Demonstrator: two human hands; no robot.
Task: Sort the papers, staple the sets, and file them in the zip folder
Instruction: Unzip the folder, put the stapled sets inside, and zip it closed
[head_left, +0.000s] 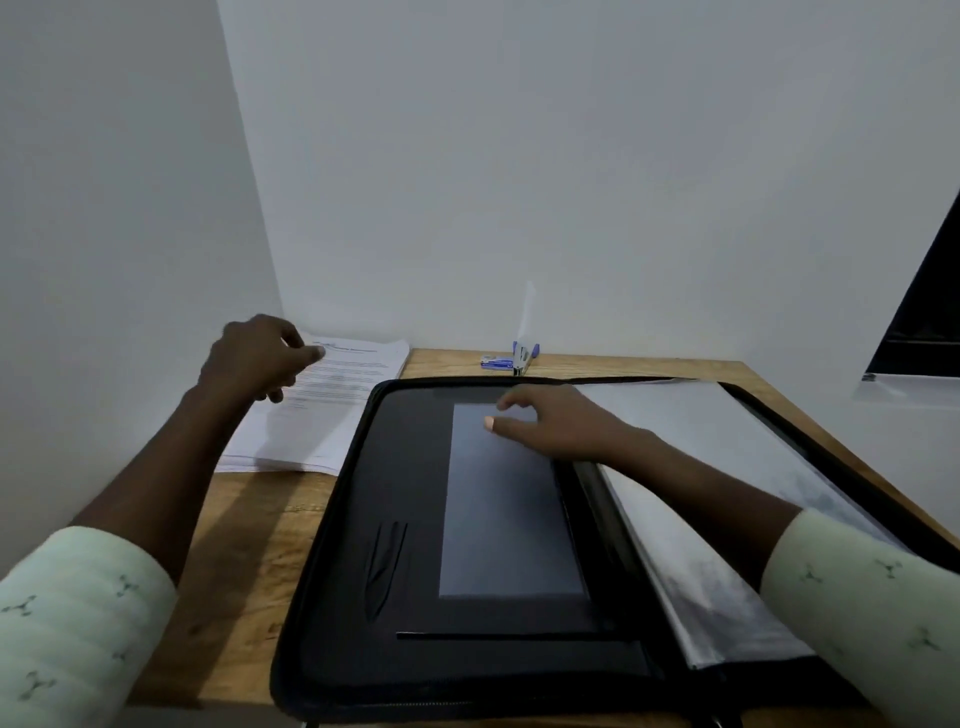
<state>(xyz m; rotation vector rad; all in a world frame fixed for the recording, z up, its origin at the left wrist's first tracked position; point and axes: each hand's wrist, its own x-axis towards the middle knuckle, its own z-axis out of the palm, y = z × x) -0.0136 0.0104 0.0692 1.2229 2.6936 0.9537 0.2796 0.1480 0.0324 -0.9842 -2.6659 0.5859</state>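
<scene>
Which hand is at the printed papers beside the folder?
The left hand, at the printed papers; the right hand rests inside the open zip folder.

Your open zip folder (415, 519) fills the middle and right of the table (244, 545), so the only bare wood you can reach is the strip along its left side, in front of the papers (332, 410), and a narrow band behind it by the back wall (571, 182). That band is partly taken by the stapler (522, 358) and the staple box (496, 362) just beside it, while the papers sit tight in the corner against the left wall (104, 182) and run right up to the folder's edge. Your left hand (254, 358) is over the papers' far end, and your right hand (550, 421) and forearm cross the folder's plastic sleeves (727, 467), barring a pass from the right.
</scene>
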